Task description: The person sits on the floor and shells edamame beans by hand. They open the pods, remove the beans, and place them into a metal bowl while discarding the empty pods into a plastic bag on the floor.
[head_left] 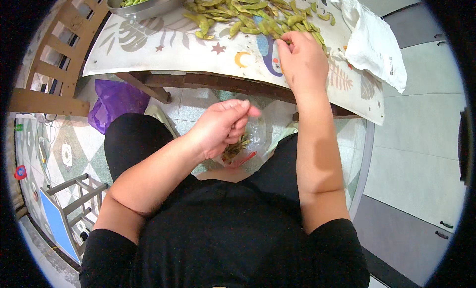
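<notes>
A loose pile of green-brown soybean pods (258, 12) spreads over the far part of the table. At the pile's near right edge is my right hand (306, 62), fingers curled down among the pods; whatever its fingertips grip is hidden. My left hand (225, 125) hangs over my lap, short of the table's front edge. Its fingers are curled in and the thumb presses on the index finger; I cannot make out anything between them. Below it, between my knees, a clear plastic bag (256, 134) holds brownish husks (234, 151). A metal bowl (148, 7) of shelled green beans stands at the far left.
A white cloth-like bag (374, 45) drapes over the table's right edge. The patterned tablecloth (188, 57) overhangs the wooden table. On the floor at left are a purple bag (114, 102) and a tipped blue-topped stool (59, 223). Pale cabinets (416, 124) line the right.
</notes>
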Available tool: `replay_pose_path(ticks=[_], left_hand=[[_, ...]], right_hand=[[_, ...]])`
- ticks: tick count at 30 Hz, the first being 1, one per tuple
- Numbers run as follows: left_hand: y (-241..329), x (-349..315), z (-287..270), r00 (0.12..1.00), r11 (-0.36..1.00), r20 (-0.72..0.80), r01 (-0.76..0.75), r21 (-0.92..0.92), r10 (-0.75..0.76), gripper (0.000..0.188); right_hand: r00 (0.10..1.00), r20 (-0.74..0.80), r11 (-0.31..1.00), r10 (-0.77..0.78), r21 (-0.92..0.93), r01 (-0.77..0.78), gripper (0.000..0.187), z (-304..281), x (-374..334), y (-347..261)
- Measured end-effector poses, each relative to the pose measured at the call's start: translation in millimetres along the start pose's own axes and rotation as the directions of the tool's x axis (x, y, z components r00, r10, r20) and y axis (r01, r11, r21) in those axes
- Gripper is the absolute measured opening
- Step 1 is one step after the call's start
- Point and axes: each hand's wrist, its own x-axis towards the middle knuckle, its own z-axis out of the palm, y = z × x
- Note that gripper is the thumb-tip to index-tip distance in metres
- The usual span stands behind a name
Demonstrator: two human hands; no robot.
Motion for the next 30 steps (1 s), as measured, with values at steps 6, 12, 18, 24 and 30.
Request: replay_pose_path(ticks=[6, 12, 18, 24, 30], left_hand=[[14.0, -9.9, 0.2, 0.953, 0.955, 0.071, -0.297, 0.009, 0.295, 0.032], [22.0, -16.4, -2.2, 0.894, 0.896, 0.059, -0.443, -0.045, 0.445, 0.026], [17.2, -14.6, -1.3, 0.903, 0.906, 0.072, -0.421, -0.049, 0.424, 0.015], [10.7, -10.4, 3.9, 0.841, 0.843, 0.056, -0.538, -0.025, 0.538, 0.009], [11.2, -10.3, 3.4, 0.832, 0.832, 0.010, -0.555, 0.001, 0.555, 0.010]], right_hand=[[0.967, 0.194, 0.739, 0.165, 0.625, -0.251, 0.011, -19.8, -19.2, -13.8], [0.498, 0.854, 0.356, -0.152, 0.518, -0.778, 0.010, -46.3, -50.8, -25.8], [0.599, 0.786, 0.323, -0.154, 0.613, -0.721, 0.014, -44.0, -61.5, -35.3], [0.589, 0.792, 0.322, -0.160, 0.606, -0.728, 0.012, -37.9, -68.6, -36.3], [0.590, 0.798, 0.134, -0.125, 0.603, -0.787, 0.014, -28.3, -75.3, -35.1]])
